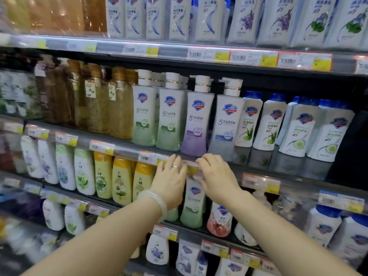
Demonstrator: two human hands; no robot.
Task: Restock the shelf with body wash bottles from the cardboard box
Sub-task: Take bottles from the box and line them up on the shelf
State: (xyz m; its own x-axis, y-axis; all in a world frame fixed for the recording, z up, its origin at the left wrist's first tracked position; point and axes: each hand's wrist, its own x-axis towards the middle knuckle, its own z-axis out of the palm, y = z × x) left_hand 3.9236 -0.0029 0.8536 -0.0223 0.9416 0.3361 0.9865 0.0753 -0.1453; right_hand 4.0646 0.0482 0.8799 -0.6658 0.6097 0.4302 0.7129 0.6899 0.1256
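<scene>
Shelf unit: several tiers of body wash; the middle shelf carries the Safeguard row and has bare floor in front of its right half.
Safeguard row: tall pump bottles stand upright, two green ones, a purple bottle and a blue-grey bottle, then shorter blue-capped bottles set further back to the right.
Cardboard box: not in view, so I cannot tell which way the fresh stock lies from the hands.
Price rail: runs along the shelf's front edge, rising leftward in this view; both hands meet it below the purple bottle.
Left hand: fingers straight, laid flat against the rail, holding nothing.
Right hand: fingers bent over the rail's top edge, just beside the left; whether it pinches a label I cannot tell.
Key relation: the purple bottle stands directly above and behind the hands, long axis vertical, about equally near to both.
Likely step: straightening a rail label before more bottles go in.
</scene>
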